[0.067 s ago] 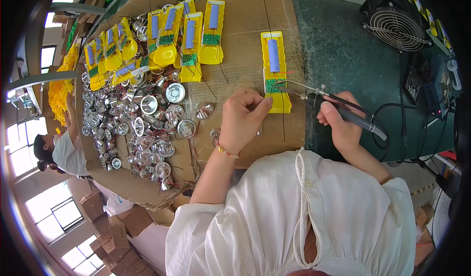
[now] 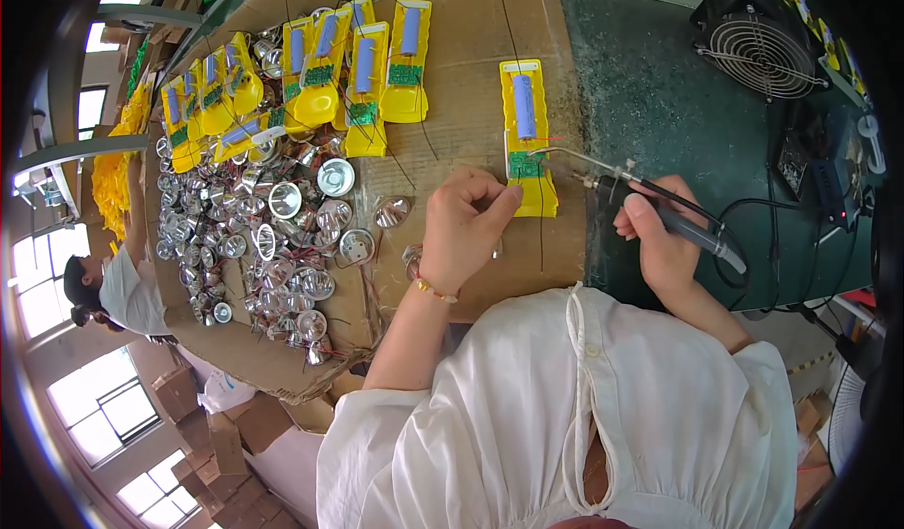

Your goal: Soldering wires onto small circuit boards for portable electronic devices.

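In front of me a yellow plastic housing (image 2: 536,198) lies on cardboard, holding a blue-purple cylindrical battery (image 2: 524,107) and a green circuit board (image 2: 525,164). Pinched thumb to index finger, my left hand (image 2: 469,211) rests at the housing's lower left edge; whatever sits between the fingertips is too small to make out. My right hand (image 2: 662,232) grips a soldering iron (image 2: 692,228) with a grey and black handle. A thin bent metal tube (image 2: 589,160) on the iron reaches left, its end at the board. Dark wires stick out above and below the housing.
Many shiny reflector cups (image 2: 285,200) fill a cardboard box to the left, with several more yellow housings (image 2: 405,101) across its far side. A fan (image 2: 761,54) stands far right, near a dark soldering station (image 2: 833,190) and cables. Another person (image 2: 132,284) is at far left.
The soldering iron and my right hand have shifted slightly right, and the tube's end has moved a little up and right on the board. My left hand stays in place.
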A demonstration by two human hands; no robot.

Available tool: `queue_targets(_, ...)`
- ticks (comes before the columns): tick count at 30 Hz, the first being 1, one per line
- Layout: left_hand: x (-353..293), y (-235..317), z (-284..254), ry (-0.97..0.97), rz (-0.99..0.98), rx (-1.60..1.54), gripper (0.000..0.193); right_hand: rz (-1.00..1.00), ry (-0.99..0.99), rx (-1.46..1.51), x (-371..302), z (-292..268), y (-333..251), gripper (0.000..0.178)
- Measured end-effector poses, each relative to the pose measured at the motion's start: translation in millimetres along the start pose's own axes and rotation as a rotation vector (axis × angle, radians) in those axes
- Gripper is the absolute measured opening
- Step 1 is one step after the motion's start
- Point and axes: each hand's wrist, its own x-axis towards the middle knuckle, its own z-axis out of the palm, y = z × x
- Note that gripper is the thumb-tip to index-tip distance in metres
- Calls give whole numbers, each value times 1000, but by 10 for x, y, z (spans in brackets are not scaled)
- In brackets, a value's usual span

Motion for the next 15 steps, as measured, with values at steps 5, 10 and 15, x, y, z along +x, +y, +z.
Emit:
queue_targets(5,8,-5,-8,1,-4,-9,17,-91,-29,-93,-21,-56,-29,13)
queue_targets(10,16,-25,-2,-6,34,29,16,-97,-75,-155,-56,-90,-5,13)
queue_targets(15,-22,61,135,122,124,29,14,-67,-52,-165,-72,-91,-15,15)
